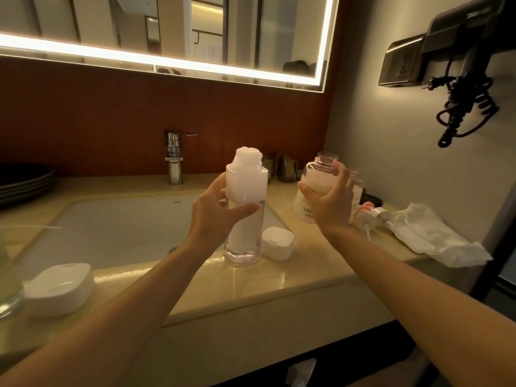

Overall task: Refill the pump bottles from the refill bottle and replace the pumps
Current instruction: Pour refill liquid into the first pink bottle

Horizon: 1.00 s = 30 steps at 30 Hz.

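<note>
Right now my left hand (215, 216) reaches forward with the forearm stretched over the counter (293, 275), thumb and fingers curled round the middle of the tall clear refill bottle (243, 185). It is upright with its base at the counter's edge beside the sink (111, 227), and white foam sits at its open mouth. My right hand (331, 202) is out to the right, palm turned away from me, fingers spread and wrapped round the squat pump bottle (318, 177). That bottle's threaded neck is bare and open; my hand hides its base, so I cannot tell whether it rests on the counter. The two bottles are apart, necks at about the same height. A second bottle (358, 188) stands just behind my right hand. The loose pumps (368, 216) lie on their sides beside it, against a crumpled white bag (435, 238). A white cap (277, 243) lies just right of the refill bottle's base, between my two arms. Behind the sink stands the faucet (174, 160), and a white lid (60, 287) rests on the near-left rim.
</note>
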Each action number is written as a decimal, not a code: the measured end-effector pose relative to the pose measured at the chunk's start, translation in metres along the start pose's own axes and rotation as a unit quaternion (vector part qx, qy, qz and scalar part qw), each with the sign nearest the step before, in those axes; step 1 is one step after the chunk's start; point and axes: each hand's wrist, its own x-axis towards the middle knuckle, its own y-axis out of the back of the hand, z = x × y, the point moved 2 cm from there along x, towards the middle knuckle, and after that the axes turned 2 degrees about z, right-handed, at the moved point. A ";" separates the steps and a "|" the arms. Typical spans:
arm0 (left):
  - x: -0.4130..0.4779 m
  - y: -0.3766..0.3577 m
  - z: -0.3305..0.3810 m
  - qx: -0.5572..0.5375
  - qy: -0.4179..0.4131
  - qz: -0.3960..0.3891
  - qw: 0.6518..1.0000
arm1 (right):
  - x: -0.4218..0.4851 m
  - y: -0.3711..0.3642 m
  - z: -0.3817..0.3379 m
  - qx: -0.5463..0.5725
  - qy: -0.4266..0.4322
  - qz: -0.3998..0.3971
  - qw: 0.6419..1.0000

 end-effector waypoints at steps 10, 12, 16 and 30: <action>0.011 0.061 0.010 0.055 0.000 0.052 0.997 | -0.062 -0.028 -0.050 0.210 -0.050 -0.159 0.963; 0.011 0.071 0.008 0.057 0.007 0.063 0.996 | -0.072 -0.037 -0.054 0.207 -0.050 -0.183 0.960; 0.008 0.081 0.003 0.075 0.011 0.082 0.994 | -0.088 -0.049 -0.057 0.181 -0.035 -0.212 0.960; 0.008 0.061 0.004 0.201 -0.086 0.040 0.975 | -0.080 -0.027 -0.030 -0.005 0.055 -0.166 0.985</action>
